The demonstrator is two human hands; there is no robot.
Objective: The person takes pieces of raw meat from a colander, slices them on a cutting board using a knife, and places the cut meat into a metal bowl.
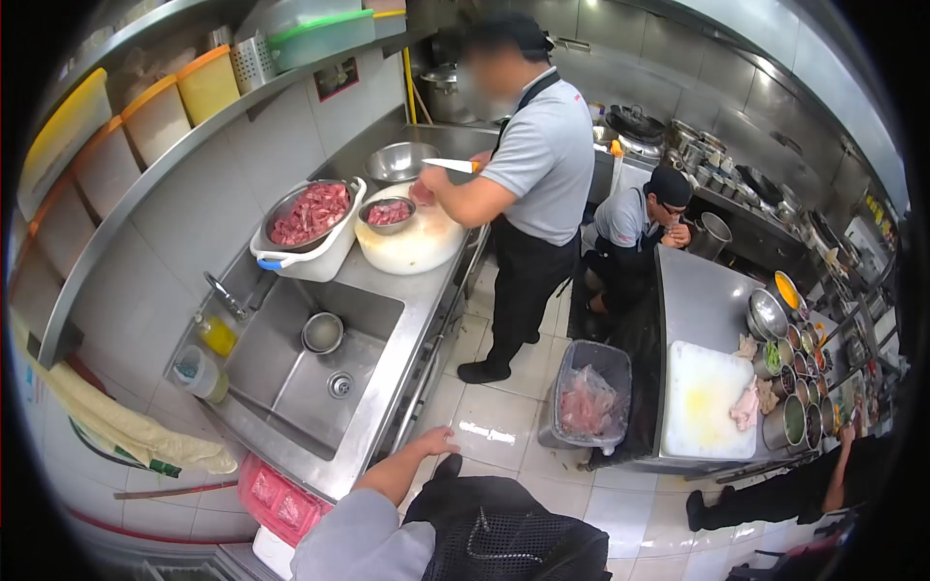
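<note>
My left hand [436,442] hangs low over the tiled floor beside the sink counter. Its fingers are loosely apart, with nothing seen in them. My right hand is out of view. To the left of my hand is a steel sink [276,378] with a small metal bowl [323,333] in it. A grey bin [589,399] holding a plastic bag stands ahead to the right. Below the sink, by my left arm, sits a pink-red container [281,504] with packed contents.
A co-worker [552,145] with a knife [450,165] handles meat on a round cutting board [412,242]. Beside it, a basin of meat [310,213] rests in a white tub. Another person [635,228] sits behind the right counter, which bears a white cutting board [710,399].
</note>
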